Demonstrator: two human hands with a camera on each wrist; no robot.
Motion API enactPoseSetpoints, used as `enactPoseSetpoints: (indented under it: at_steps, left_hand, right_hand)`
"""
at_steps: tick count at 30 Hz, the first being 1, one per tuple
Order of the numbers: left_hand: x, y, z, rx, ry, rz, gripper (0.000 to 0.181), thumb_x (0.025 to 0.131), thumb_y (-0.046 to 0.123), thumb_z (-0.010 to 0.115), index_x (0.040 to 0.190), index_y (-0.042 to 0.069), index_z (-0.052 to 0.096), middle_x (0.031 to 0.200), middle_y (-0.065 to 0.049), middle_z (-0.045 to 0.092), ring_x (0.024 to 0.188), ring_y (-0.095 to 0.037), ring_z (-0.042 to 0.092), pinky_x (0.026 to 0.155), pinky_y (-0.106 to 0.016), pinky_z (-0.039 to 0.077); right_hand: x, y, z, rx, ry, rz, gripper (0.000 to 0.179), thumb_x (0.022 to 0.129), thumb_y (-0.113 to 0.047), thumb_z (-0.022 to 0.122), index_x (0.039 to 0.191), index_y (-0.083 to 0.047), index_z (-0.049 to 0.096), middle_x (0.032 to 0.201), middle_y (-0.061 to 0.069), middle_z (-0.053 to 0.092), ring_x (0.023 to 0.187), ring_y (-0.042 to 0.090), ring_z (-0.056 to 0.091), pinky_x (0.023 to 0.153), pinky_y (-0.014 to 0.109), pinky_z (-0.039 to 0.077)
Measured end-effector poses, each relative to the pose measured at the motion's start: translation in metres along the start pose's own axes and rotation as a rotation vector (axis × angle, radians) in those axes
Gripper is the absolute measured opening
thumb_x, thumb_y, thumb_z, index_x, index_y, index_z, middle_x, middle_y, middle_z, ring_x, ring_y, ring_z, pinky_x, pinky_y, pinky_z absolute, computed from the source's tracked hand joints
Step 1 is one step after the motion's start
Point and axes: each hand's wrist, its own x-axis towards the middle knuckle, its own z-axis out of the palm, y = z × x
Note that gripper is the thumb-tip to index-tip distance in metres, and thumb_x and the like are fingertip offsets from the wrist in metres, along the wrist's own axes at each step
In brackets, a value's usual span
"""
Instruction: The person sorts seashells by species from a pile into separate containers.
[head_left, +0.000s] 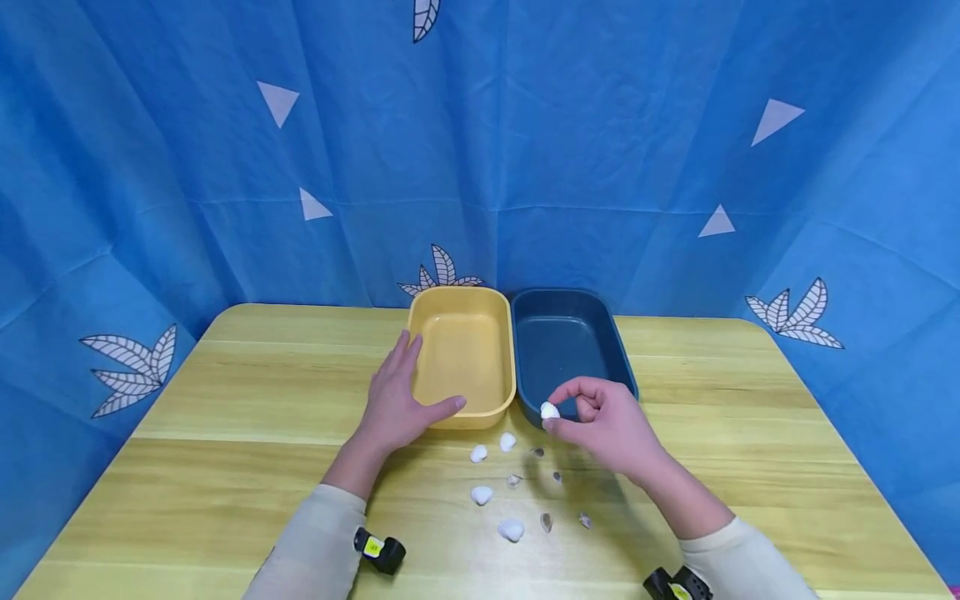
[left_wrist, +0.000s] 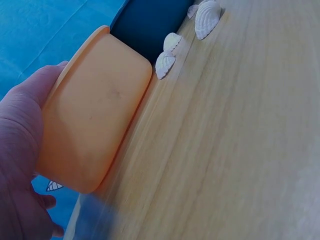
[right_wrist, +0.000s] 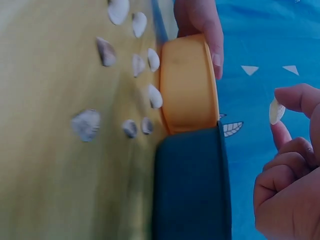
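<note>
Between the thumb and index finger of my right hand (head_left: pixel 611 421), a small white seashell (head_left: pixel 550 412) is pinched above the near edge of the dark blue bin (head_left: pixel 564 300). The other fingers of that hand are curled in. My left hand (head_left: pixel 393 404) rests against the yellow bin (head_left: pixel 463 421), fingers along its left side and thumb by the near rim. In the left wrist view, the thumb (left_wrist: pixel 37 85) lies along the bin's rim. Several shells lie in front of the bins, including a large white seashell (head_left: pixel 512 530) and a small brown shell (head_left: pixel 546 522).
The two bins stand side by side at the back of the wooden table (head_left: pixel 247 417). Behind them hangs a blue curtain (head_left: pixel 570 150) with leaf and triangle prints. Each wrist carries a black strapped device, such as the left wrist camera (head_left: pixel 380 551).
</note>
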Motion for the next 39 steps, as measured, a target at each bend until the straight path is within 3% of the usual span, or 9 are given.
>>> enactPoseSetpoints:
  at_steps: [18,28,39]
  left_hand:
    - [0.0,0.001,0.002,-0.001,-0.003,-0.03,0.116,0.074,0.069,0.075,0.162,0.017,0.018,0.167,-0.002,0.005,0.148,-0.038,0.011,0.112,-0.064,0.017]
    - [0.0,0.0,0.0,0.008,-0.002,-0.012,0.115,0.076,0.065,0.076,0.161,0.014,0.019,0.167,-0.003,0.005,0.148,-0.039,0.012,0.113,-0.064,0.017]
    - [0.0,-0.003,-0.001,-0.007,-0.001,0.012,0.116,0.075,0.069,0.074,0.161,0.013,0.02,0.166,-0.003,0.005,0.148,-0.039,0.012,0.113,-0.063,0.016]
  right_hand:
    - [0.076,-0.019,0.026,0.015,0.048,-0.005,0.02,0.085,-0.02,0.081,0.101,-0.011,0.072,0.055,0.003,0.03,0.046,0.022,0.031,0.044,0.029,0.027]
    - [0.102,-0.022,0.042,0.028,0.092,0.024,0.023,0.086,-0.024,0.081,0.103,-0.014,0.071,0.057,0.004,0.033,0.047,0.022,0.034,0.046,0.031,0.028]
    - [0.126,-0.01,0.057,0.101,0.142,0.059,0.021,0.086,-0.023,0.081,0.101,-0.013,0.071,0.056,0.001,0.03,0.045,0.019,0.03,0.044,0.028,0.025]
